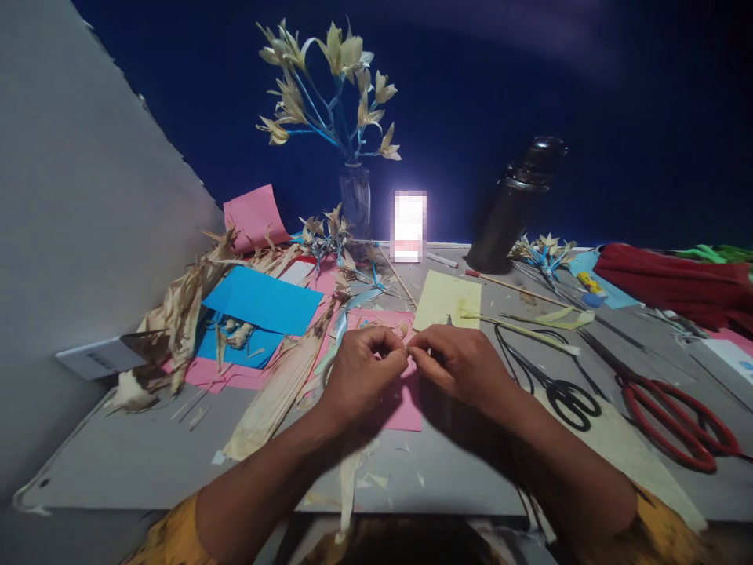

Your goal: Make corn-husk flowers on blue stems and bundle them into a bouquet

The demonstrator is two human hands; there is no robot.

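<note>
My left hand (370,362) and my right hand (456,357) meet fingertip to fingertip over the middle of the table. Both are closed in a pinch, and whatever lies between the fingertips is too small or hidden to name. Beneath them lies a pink paper sheet (405,416), partly covered by the hands. Just behind my right hand is a pale yellow paper (450,297). Beside its wrist, black-handled scissors (568,400) rest on the table. A broad dried corn husk (276,392) lies left of my left hand.
A glass vase (355,200) holding husk flowers (341,59) stands at the back, beside a bright blurred screen (408,226). A dark flask (511,208) stands behind on the right. Large red-handled scissors (676,416) lie right; blue paper (264,298) and husks lie left.
</note>
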